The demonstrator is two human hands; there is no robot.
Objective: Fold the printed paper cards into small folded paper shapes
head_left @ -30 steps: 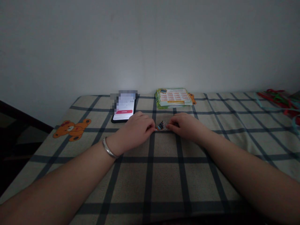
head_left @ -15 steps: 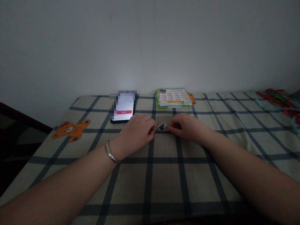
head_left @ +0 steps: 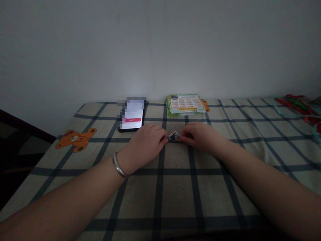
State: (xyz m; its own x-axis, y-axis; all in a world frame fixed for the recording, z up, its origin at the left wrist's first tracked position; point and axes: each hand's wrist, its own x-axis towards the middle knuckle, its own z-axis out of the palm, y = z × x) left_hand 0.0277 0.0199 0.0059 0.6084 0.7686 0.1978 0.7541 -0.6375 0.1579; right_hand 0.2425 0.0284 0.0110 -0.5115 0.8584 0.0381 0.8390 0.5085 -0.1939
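A small folded piece of printed paper [head_left: 174, 136] is between my two hands, just above or on the checked tablecloth. My left hand [head_left: 150, 139], with a silver bangle at the wrist, pinches its left end between thumb and fingers. At the opposite end, my right hand [head_left: 198, 134] has thumb and fingertips closed on the right corner. The middle of the paper rises to a low peak, with dark blue and white print showing. Its two ends are hidden under my fingertips.
Behind my left hand lies a lit phone [head_left: 131, 115], partly blurred out. A stack of printed cards [head_left: 187, 104] sits near the wall. Tangled red, green and pale blue ribbons [head_left: 298, 105] lie far right. The checked tablecloth [head_left: 175, 194] carries a bear print [head_left: 76, 140].
My left hand has shifted very slightly to the right, towards my right hand. Both hands keep hold of the folded paper, which has tilted a little.
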